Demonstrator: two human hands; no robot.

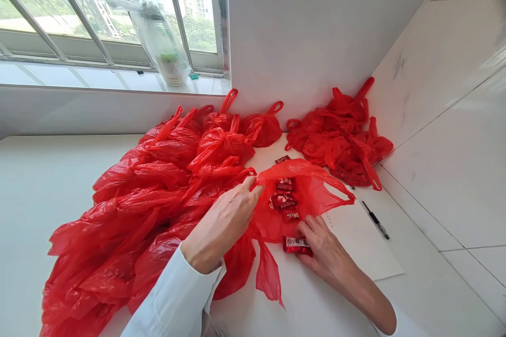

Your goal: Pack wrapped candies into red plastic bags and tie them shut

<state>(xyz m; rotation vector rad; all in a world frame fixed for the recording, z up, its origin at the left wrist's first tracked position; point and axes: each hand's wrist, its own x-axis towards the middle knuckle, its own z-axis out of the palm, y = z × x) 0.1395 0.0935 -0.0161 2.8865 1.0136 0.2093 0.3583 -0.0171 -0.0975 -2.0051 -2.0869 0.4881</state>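
A thin red plastic bag (312, 197) lies spread on the table in the middle. My left hand (225, 221) pinches its left edge between thumb and fingers. In my right hand (328, 253), at the bag's near edge, is a small red wrapped packet (296, 245) with a white label. Several dark red wrapped sweets (283, 201) show at the bag; whether each is inside or on top I cannot tell. Another wrapped sweet (282, 159) lies just past the bag's far edge. My right fingertips are partly hidden behind the packet and the hand.
Filled, knotted red bags (166, 168) crowd the left side. A heap of loose red bags (336, 137) sits at the right back against the wall. A white paper sheet (363, 242) and a black pen (373, 216) lie at right. A bagged bottle (168, 55) stands on the windowsill.
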